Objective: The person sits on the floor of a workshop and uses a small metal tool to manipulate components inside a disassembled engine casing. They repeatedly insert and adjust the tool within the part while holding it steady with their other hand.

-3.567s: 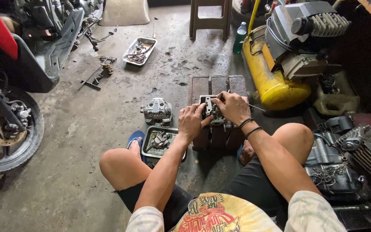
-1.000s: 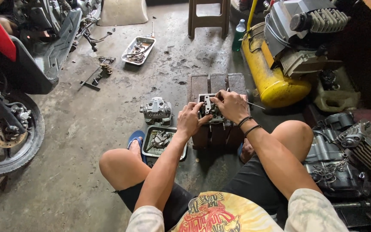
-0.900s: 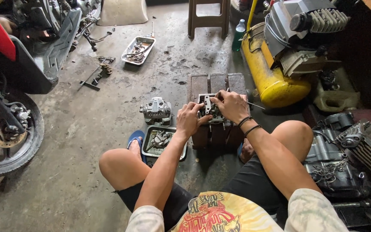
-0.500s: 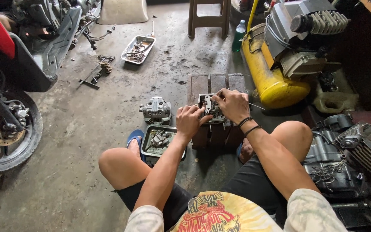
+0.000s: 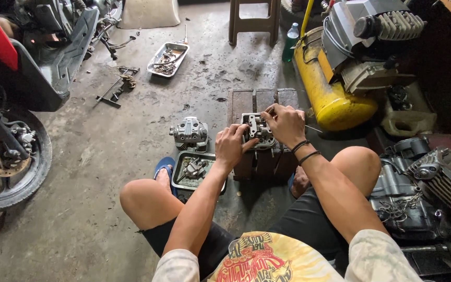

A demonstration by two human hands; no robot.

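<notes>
Fingers of both hands curl onto the cylinder head (image 5: 258, 130) atop the wooden block (image 5: 264, 159): left hand (image 5: 232, 146) steadies its near-left side, right hand (image 5: 286, 124) presses over the far-right top.

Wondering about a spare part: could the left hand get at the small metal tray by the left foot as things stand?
Probably yes. The left hand rests on the engine part atop the wooden block; the tray lies just below-left, nothing between.

Matt grey metal cylinder head (image 5: 259, 130)
</notes>
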